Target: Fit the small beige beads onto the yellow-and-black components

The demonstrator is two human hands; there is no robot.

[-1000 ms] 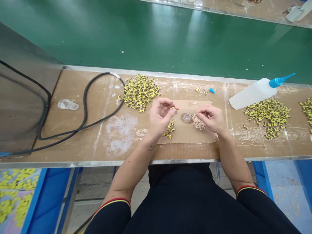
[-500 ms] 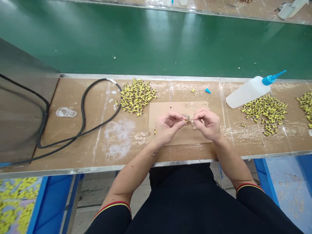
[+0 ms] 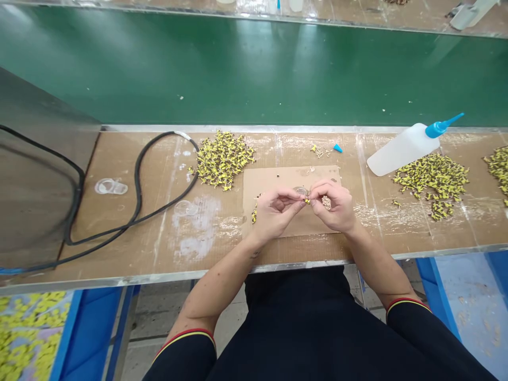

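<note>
While left hand (image 3: 278, 211) is pinching yellow piece (image 3: 307, 201), right hand (image 3: 333, 205) is meeting it.
Whether the right is clamping anything, I cannot tell.

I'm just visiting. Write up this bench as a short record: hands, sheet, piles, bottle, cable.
Left hand: pinching a tiny yellow piece
Right hand: meeting that piece; grip too small to tell
Cardboard sheet: beneath both hands
Yellow piles: left and right of the sheet
Bottle: whitish, blue nozzle, at right
Cable: black, looped, at left

Tiny yellow piece (image 3: 307, 201), details indistinct
</note>
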